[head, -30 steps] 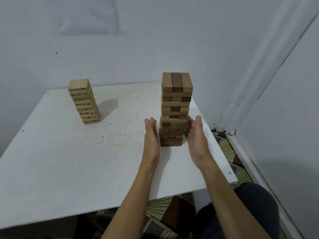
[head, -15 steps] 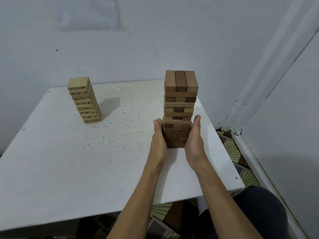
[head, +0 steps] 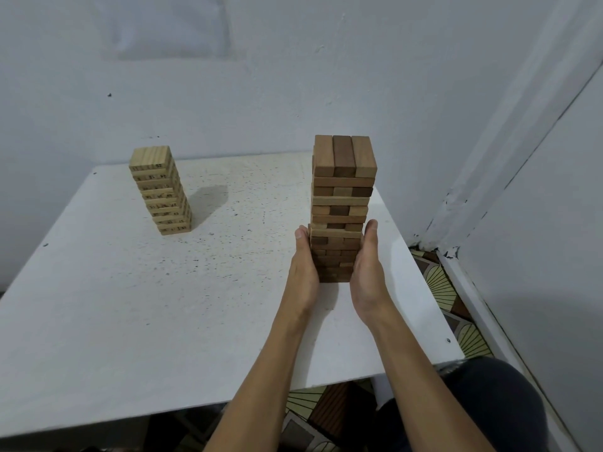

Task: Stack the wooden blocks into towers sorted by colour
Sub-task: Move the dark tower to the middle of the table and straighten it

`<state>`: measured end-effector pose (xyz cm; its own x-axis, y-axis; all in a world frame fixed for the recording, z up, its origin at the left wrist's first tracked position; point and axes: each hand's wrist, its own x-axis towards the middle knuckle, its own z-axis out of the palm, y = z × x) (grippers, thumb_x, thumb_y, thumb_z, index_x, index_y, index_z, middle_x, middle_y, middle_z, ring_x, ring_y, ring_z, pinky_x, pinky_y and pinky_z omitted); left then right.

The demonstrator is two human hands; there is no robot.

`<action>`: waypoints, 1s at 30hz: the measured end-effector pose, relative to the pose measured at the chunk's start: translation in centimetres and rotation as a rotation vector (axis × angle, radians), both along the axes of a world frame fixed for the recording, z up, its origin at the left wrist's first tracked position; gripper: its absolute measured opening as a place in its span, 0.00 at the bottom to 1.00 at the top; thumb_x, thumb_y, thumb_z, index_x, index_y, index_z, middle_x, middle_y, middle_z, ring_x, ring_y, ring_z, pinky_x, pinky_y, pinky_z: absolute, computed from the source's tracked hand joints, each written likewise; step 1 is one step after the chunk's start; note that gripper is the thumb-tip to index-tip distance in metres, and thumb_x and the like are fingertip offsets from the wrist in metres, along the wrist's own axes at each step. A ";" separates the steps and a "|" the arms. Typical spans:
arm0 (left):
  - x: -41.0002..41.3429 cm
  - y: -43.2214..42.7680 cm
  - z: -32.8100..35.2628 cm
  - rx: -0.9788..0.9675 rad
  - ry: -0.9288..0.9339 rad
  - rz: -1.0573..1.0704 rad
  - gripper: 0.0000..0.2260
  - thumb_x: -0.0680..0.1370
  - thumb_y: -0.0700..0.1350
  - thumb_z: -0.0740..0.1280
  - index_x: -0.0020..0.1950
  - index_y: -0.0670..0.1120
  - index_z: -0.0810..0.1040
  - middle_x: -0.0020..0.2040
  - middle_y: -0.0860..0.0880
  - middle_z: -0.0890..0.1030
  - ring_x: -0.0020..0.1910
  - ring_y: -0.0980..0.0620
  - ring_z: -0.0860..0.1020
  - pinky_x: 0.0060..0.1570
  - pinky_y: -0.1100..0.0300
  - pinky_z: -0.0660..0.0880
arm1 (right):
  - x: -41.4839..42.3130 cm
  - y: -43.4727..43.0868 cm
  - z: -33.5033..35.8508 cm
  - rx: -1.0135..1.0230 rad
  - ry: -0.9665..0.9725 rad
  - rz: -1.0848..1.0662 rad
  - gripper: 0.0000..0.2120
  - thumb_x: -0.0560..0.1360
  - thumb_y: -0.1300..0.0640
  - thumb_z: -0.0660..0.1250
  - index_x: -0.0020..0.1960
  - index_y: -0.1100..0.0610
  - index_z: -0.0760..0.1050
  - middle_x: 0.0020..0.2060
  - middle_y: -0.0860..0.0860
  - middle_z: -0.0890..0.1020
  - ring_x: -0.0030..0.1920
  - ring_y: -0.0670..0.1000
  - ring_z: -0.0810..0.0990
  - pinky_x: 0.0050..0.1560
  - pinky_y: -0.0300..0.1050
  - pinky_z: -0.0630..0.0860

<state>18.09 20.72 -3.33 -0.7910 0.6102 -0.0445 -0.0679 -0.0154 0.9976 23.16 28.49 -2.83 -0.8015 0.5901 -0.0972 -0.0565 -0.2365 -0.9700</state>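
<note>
- While it is flanked by both hands, the brown tower [head: 342,190] is seen standing upright on the right side of the white table [head: 163,305], towards the far edge, with its long axis vertical.
- The left hand [head: 303,265] is pressed flat against the tower's left face and the right hand [head: 365,269] against its right face. Only the lower layers are covered, and the upper half is left free above the fingertips.
- On both hands the fingers [head: 370,230] are held straight and together, pointing away from the person. Nothing is curled round or pinched, so the tower is squeezed between palms rather than grasped.
- The tower lies directly between the two palms, so neither hand is nearer. Any squaring-up or shift is judged to depend on equal pressure from both sides.
- Lighter and darker brown blocks are seen mixed in the layers, some slightly out of line.
- A pale tower [head: 160,190] with printed numbers is stood well apart, at the far left of the table.
- A topple of the unsupported upper layers is judged the main risk.
</note>
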 end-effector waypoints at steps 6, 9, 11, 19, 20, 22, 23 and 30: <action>-0.2 -0.1 0.0 0.021 0.007 0.003 0.32 0.79 0.64 0.40 0.67 0.54 0.76 0.62 0.54 0.80 0.62 0.63 0.76 0.65 0.66 0.70 | 0.1 0.4 0.3 0.016 0.010 -0.005 0.31 0.76 0.33 0.42 0.64 0.44 0.76 0.57 0.44 0.84 0.60 0.42 0.80 0.66 0.48 0.72; -0.2 -0.1 0.3 0.017 0.015 0.038 0.29 0.82 0.60 0.39 0.70 0.55 0.74 0.67 0.53 0.78 0.67 0.60 0.73 0.69 0.66 0.67 | 0.2 0.7 0.5 0.055 0.000 -0.010 0.35 0.74 0.29 0.43 0.68 0.46 0.74 0.61 0.45 0.82 0.64 0.44 0.77 0.71 0.54 0.69; -0.5 0.0 0.4 -0.017 0.013 0.095 0.29 0.82 0.62 0.39 0.77 0.54 0.64 0.75 0.55 0.67 0.74 0.61 0.62 0.71 0.71 0.57 | 0.2 1.0 0.9 0.069 -0.006 -0.023 0.43 0.69 0.21 0.47 0.73 0.46 0.69 0.67 0.46 0.77 0.70 0.46 0.71 0.74 0.57 0.64; -1.7 0.7 2.9 0.066 0.062 0.123 0.35 0.76 0.71 0.41 0.79 0.56 0.58 0.78 0.59 0.61 0.77 0.61 0.57 0.78 0.52 0.52 | -0.2 1.6 3.9 0.127 0.123 -0.036 0.37 0.77 0.28 0.43 0.74 0.49 0.68 0.66 0.47 0.78 0.69 0.46 0.73 0.74 0.56 0.64; -1.7 0.8 3.0 0.064 0.075 0.112 0.36 0.76 0.73 0.41 0.78 0.56 0.59 0.77 0.57 0.63 0.76 0.59 0.59 0.77 0.50 0.54 | -0.2 1.5 4.1 0.133 0.132 -0.031 0.35 0.78 0.31 0.42 0.72 0.49 0.69 0.64 0.47 0.79 0.67 0.46 0.75 0.73 0.55 0.66; -1.5 0.9 3.5 0.049 0.074 0.093 0.37 0.75 0.73 0.41 0.77 0.55 0.63 0.75 0.53 0.69 0.75 0.55 0.65 0.75 0.48 0.60 | -0.3 1.3 4.4 0.140 0.139 -0.019 0.33 0.78 0.33 0.41 0.71 0.49 0.71 0.61 0.47 0.81 0.65 0.45 0.77 0.70 0.53 0.70; -1.2 0.9 3.8 0.048 0.070 0.088 0.36 0.77 0.71 0.41 0.75 0.53 0.67 0.72 0.52 0.72 0.72 0.55 0.68 0.74 0.49 0.63 | -0.3 1.2 4.4 0.144 0.138 -0.014 0.33 0.78 0.33 0.42 0.71 0.48 0.71 0.61 0.47 0.82 0.64 0.45 0.78 0.70 0.53 0.70; -0.3 0.9 4.3 0.050 0.092 0.072 0.30 0.81 0.61 0.39 0.73 0.51 0.70 0.68 0.51 0.76 0.69 0.56 0.72 0.73 0.51 0.66 | -0.6 1.2 4.2 0.122 0.128 -0.002 0.33 0.78 0.32 0.42 0.71 0.47 0.71 0.63 0.48 0.80 0.65 0.46 0.77 0.70 0.54 0.71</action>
<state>17.76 21.60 0.99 -0.8323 0.5511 0.0597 0.0271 -0.0671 0.9974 22.57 29.65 1.37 -0.8016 0.5928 0.0782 -0.1817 -0.1169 -0.9764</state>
